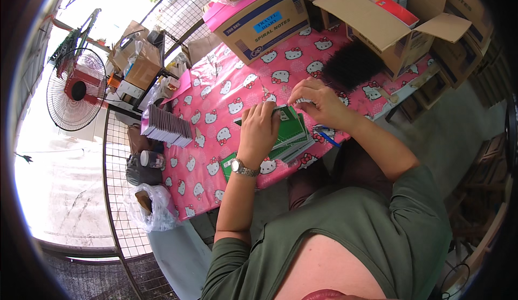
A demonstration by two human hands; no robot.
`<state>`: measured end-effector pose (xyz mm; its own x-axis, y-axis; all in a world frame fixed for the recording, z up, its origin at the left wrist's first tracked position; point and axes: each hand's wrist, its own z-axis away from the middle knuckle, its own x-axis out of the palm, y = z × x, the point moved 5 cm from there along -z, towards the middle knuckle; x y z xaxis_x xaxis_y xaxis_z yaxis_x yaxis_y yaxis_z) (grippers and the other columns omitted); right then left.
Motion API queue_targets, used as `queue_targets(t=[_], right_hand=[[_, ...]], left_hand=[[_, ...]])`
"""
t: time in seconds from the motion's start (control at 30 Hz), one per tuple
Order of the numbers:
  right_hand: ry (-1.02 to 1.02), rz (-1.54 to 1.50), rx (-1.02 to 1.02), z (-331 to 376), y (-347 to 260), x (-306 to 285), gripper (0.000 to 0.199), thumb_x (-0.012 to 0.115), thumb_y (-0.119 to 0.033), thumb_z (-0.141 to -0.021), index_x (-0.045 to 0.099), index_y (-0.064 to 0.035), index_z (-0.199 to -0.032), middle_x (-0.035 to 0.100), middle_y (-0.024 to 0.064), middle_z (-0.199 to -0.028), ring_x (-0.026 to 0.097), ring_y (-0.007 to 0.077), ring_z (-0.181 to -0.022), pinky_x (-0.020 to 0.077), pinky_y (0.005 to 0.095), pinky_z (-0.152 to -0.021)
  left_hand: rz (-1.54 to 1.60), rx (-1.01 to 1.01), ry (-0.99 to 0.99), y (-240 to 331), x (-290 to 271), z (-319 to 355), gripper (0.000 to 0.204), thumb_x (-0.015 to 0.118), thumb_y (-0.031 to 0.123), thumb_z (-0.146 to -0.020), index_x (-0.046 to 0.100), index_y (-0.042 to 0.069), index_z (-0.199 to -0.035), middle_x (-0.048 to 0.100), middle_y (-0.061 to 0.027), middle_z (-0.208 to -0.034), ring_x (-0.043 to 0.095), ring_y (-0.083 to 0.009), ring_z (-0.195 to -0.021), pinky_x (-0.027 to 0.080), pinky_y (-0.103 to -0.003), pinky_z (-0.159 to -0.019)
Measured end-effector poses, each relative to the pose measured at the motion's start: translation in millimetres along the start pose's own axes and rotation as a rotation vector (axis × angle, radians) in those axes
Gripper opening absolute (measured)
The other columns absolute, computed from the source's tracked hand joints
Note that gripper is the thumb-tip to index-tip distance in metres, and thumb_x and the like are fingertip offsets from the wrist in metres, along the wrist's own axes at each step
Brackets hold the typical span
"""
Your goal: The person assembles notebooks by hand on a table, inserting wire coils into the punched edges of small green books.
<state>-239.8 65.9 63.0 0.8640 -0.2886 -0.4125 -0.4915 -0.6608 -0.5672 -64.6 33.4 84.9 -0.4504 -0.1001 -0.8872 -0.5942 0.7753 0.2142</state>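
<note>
My left hand (pixel 260 127) wears a wristwatch and is closed on the top edge of a green-covered notebook (pixel 290 126), fingers over the cover. Just to its right, my right hand (pixel 318 103) is curled in a pinch at the notebook's upper corner. What sits between those fingertips is too small to tell. More green notebooks (pixel 297 148) lie stacked under the held one. A blue-handled tool (pixel 328 137), perhaps pliers or scissors, lies right of the stack. Beyond my right hand is a heap of thin black strands (pixel 353 65), which look like binding coils.
A pink patterned cloth (pixel 210 162) covers the table. At its left stands a row of notebooks (pixel 166 126). A closed carton (pixel 261 22) stands at the back; an open carton (pixel 399 41) with colourful notebooks is back right. Beyond the left edge are a fan (pixel 79 90) and a plastic bag (pixel 154 208).
</note>
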Motion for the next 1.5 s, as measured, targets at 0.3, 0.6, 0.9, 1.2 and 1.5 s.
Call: queue_targets(t=[0.3,0.6,0.9,1.2,1.5], right_hand=[[-0.161,-0.001,0.255,-3,-17,-7,0.024,0.064,-0.010,-0.092,0.061,-0.0031,-0.115,0.066,0.0168,-0.108,0.066,0.0333,-0.098,0.0540,0.0420,-0.080],[-0.647,-0.337,0.636,-24,-22,6,0.032,0.058,-0.019,-0.096,0.053,-0.0050,-0.124,0.067,0.0205,-0.101,0.069,0.0350,-0.089,0.0559,0.0431,-0.079],[-0.520,0.616,0.697,112,206,77,0.061,0.072,-0.039,-0.079,0.059,-0.0086,-0.130,0.039,0.0206,-0.151,0.038,0.0488,-0.135,0.0374,0.0528,-0.111],[-0.856,-0.890,0.507,-33,36,13,0.043,0.068,-0.031,-0.087,0.064,-0.0037,-0.121,0.065,0.0024,-0.103,0.059,0.0095,-0.097,0.0466,0.0258,-0.086],[-0.816,-0.941,0.551,-37,34,4,0.046,0.069,-0.031,-0.088,0.064,-0.0033,-0.124,0.066,0.0036,-0.107,0.063,0.0115,-0.093,0.0500,0.0255,-0.083]], left_hand=[[-0.067,0.058,0.047,14,4,-1,0.025,0.062,0.014,-0.090,0.058,0.006,-0.113,0.066,-0.0116,-0.099,0.062,-0.0310,-0.094,0.040,-0.043,-0.089],[0.022,0.070,0.010,6,-7,14,0.019,0.063,0.017,-0.092,0.060,0.006,-0.107,0.066,-0.0105,-0.093,0.062,-0.0310,-0.090,0.040,-0.042,-0.091],[0.009,0.088,0.000,-4,4,12,0.020,0.061,0.023,-0.096,0.062,0.008,-0.109,0.065,-0.0113,-0.102,0.058,-0.0327,-0.111,0.031,-0.052,-0.109],[0.023,-0.077,0.027,-12,4,16,0.029,0.077,0.026,-0.083,0.064,0.010,-0.104,0.059,-0.0081,-0.105,0.052,-0.0322,-0.106,0.041,-0.047,-0.090],[0.120,-0.064,0.057,-8,3,12,0.028,0.077,0.016,-0.080,0.063,0.004,-0.101,0.060,-0.0111,-0.100,0.054,-0.0334,-0.101,0.044,-0.045,-0.089]])
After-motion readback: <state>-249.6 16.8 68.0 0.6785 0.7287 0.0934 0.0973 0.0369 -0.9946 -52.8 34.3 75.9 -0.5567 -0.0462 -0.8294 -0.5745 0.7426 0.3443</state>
